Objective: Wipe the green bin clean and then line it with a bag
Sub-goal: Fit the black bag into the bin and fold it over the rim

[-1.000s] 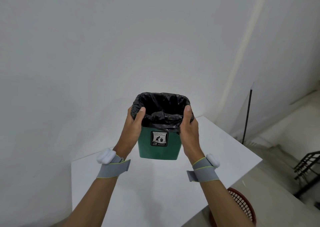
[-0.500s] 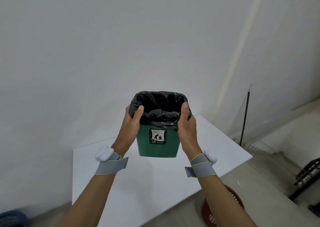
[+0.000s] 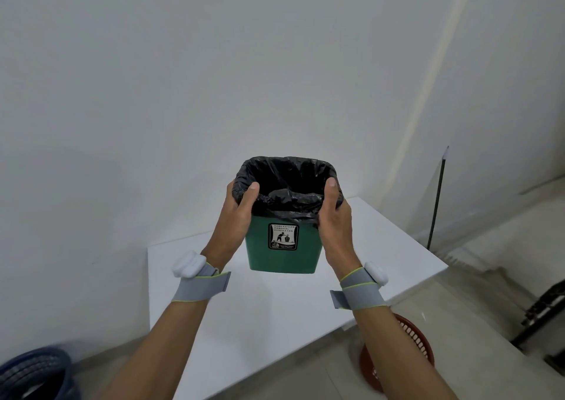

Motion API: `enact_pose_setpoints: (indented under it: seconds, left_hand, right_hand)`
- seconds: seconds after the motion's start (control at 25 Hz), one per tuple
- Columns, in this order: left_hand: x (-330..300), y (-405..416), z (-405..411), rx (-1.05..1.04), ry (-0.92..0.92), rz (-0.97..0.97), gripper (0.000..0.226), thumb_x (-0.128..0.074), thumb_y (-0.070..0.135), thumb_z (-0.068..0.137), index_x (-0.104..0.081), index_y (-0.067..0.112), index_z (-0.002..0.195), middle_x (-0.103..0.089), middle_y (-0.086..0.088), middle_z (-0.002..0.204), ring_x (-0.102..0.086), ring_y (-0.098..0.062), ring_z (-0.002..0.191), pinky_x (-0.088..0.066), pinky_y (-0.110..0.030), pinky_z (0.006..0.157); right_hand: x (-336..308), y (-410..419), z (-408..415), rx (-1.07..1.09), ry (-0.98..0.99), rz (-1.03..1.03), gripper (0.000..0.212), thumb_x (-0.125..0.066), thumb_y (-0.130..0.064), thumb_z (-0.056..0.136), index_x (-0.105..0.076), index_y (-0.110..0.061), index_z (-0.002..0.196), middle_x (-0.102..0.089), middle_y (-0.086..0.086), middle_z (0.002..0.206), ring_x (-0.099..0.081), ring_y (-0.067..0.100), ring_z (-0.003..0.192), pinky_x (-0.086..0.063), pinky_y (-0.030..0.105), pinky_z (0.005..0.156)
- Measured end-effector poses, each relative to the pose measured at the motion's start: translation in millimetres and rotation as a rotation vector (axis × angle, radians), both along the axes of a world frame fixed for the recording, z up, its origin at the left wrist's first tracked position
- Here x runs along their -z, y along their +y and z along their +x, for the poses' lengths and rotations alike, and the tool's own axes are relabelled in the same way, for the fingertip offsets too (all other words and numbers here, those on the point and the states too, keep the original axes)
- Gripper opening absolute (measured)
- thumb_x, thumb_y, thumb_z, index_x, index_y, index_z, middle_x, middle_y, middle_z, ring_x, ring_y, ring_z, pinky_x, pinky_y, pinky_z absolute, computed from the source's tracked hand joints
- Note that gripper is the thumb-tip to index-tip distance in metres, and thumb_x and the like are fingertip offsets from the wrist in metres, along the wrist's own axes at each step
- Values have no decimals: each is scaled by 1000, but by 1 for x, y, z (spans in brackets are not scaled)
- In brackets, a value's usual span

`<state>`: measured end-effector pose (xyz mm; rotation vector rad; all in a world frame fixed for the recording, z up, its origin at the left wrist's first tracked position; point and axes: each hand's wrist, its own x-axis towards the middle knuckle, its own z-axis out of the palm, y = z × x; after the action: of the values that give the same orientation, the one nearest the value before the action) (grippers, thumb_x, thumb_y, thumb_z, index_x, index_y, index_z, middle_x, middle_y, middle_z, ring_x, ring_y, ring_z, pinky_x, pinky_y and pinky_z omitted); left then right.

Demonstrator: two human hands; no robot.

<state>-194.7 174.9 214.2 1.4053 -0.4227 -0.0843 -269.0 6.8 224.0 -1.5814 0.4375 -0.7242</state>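
A: Bin position?

B: Green bin (image 3: 283, 253) held up in front of the white wall (image 3: 214, 78), above the white counter (image 3: 275, 323). Can't tell whether its base touches the counter; it looks lifted clear. Upright, label (image 3: 283, 236) facing the camera.

A: Liner?

B: Black bag (image 3: 287, 179) sits inside, its edge folded over the rim all round and hanging a little way down the front.

A: Left grip?

B: Left hand (image 3: 237, 213) grasps the bin's left side, thumb hooked over the bag-covered rim, fingers wrapped behind, out of sight.

A: Right grip?

B: Right hand (image 3: 334, 216) the same on the right side: thumb up over the rim, palm against the green wall, pinning the bag's overhang. Both grips grasping the bin, neither released.

A: Wrists?

B: Grey strap with a white pod on each: left wrist strap (image 3: 198, 285), right wrist strap (image 3: 360, 291).

A: Surroundings?

B: Red slotted basket (image 3: 411, 341) on the floor below the counter's right edge, partly hidden by the right forearm. Dark blue round object (image 3: 33, 372) at lower left, cut off by the frame. Thin dark pole (image 3: 437, 198) stands against the wall at right.
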Motion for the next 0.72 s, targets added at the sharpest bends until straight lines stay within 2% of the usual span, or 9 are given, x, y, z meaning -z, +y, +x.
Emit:
enact_pose_setpoints:
  seconds: [0.44, 0.72]
  left_hand:
    - [9, 133, -14, 124, 6, 39, 42, -55, 39, 110, -48, 20, 147, -66, 4, 136, -67, 4, 115, -51, -8, 87]
    - [10, 161, -29, 174, 21, 35, 39, -55, 39, 110, -49, 22, 145, -67, 7, 132, -68, 10, 106, -50, -4, 78]
  right_hand:
    - [17, 143, -37, 151, -7, 35, 67, -40, -83, 89, -69, -30, 121, -76, -11, 110, -69, 9, 108, -53, 46, 103]
    - [14, 180, -64, 216, 0, 39, 66, -41, -81, 89, -68, -31, 123, -75, -12, 114, -68, 10, 112, -52, 46, 104]
